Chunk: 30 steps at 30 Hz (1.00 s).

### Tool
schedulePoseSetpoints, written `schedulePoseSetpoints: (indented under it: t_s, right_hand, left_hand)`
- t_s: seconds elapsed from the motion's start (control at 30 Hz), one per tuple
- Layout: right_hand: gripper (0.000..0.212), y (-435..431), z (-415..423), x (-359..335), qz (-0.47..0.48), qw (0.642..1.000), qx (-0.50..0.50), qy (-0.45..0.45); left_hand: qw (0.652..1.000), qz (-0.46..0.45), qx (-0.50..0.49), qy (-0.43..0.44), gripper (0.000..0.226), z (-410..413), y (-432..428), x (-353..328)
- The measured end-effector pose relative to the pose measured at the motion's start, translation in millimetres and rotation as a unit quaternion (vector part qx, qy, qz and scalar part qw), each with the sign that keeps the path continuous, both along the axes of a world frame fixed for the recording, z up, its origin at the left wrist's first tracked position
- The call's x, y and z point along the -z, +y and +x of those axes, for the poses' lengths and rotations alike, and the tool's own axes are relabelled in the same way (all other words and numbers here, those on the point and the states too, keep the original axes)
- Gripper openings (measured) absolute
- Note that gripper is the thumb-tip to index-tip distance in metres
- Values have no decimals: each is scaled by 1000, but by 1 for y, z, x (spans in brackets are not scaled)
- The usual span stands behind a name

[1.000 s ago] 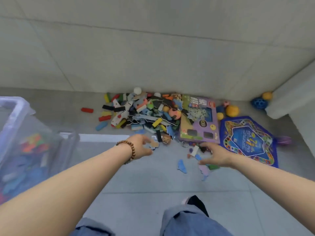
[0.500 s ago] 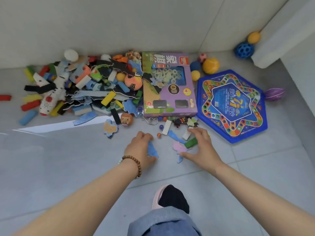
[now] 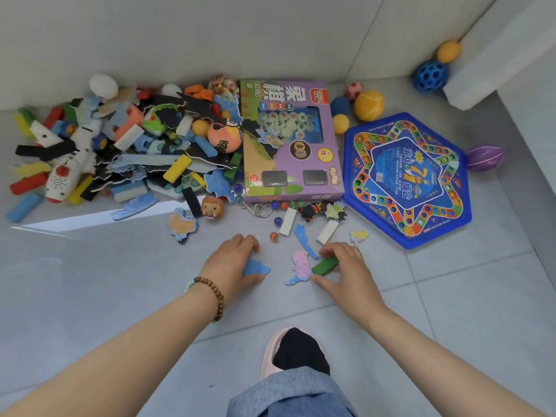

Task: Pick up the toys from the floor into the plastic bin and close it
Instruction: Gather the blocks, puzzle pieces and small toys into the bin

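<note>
A heap of toys (image 3: 129, 145) lies on the grey floor against the wall: coloured blocks, foam puzzle pieces, balls and a white toy plane. My left hand (image 3: 231, 263) is down on the floor, its fingers curled round a blue foam piece (image 3: 255, 268). My right hand (image 3: 346, 269) pinches a green block (image 3: 325, 265) between thumb and fingers. A pink and blue puzzle piece (image 3: 299, 267) lies just left of that block. The plastic bin is out of view.
A purple chess box (image 3: 291, 139) and a blue hexagonal game board (image 3: 406, 179) lie behind my hands. Marbles, white blocks and a metal ring puzzle (image 3: 258, 207) are scattered between. Balls sit in the right corner by a white ledge (image 3: 493, 64). My slippered foot (image 3: 291, 350) stands below.
My view swung right and down, so the plastic bin left the frame. Both hands came down to the floor; the left took the blue piece, the right closed on the green block.
</note>
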State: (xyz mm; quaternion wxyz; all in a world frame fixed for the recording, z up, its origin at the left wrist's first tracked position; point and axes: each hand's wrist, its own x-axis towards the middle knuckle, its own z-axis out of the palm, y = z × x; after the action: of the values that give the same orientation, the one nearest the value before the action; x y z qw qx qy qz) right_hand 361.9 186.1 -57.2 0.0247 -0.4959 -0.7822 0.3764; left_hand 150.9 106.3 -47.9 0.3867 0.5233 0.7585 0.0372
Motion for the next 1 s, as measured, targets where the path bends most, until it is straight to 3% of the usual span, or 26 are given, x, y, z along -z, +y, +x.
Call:
schedulePoseSetpoints:
  t_s: [0.1,0.2,0.23,0.3,0.37,0.4,0.47,0.5,0.53,0.57,0.63,0.73,0.83,0.93,1.0]
  right_hand:
    - [45,3,-7,-4,-45,993,91,68]
    - [51,4,-17,-11,-64,985,117,112]
    - [53,4,-22,-16,-74,982,117,128]
    - [56,5,-33,-26,-88,977,103,166]
    - [60,5,-47,-39,-91,976,66,187]
    - [62,4,-52,-44,-95,976,40,190]
    - [66,3,-61,-53,-104,977,-24,187]
    - [66,5,-63,-55,-101,977,-48,182]
    - [63,8,-64,-55,-88,979,-57,177]
    - [57,14,-63,-52,-64,983,-48,167]
    - [49,31,-62,-42,-7,994,-29,104]
    - [51,44,-65,-21,33,998,-57,-8]
    - [52,42,-74,-7,83,991,-91,-45]
    - [51,38,-78,-2,121,987,-94,-54]
    - [51,36,-77,-1,119,987,-97,-49]
  left_hand:
    - [997,18,61,40,39,-2,-1,0]
    - [993,61,84,57,37,-3,-4,2]
    - [995,81,45,28,35,-4,-4,1]
    - [973,101,-155,-135,24,0,2,-6]
    - [855,74,-374,-352,22,6,12,-14]
    - [791,39,-437,-426,29,10,18,-17]
    - [682,-34,-483,-548,40,14,22,-21]
    - [645,-55,-488,-586,43,14,23,-24]
    - [631,-61,-492,-597,44,12,23,-24]
    - [640,-51,-495,-586,40,10,24,-23]
    - [698,-18,-490,-521,27,4,21,-18]
    - [776,23,-461,-430,19,-5,13,-8]
    - [833,45,-417,-360,16,-11,6,-3]
    - [853,51,-397,-334,19,-11,5,0]
    - [827,47,-420,-372,21,-8,7,-1]
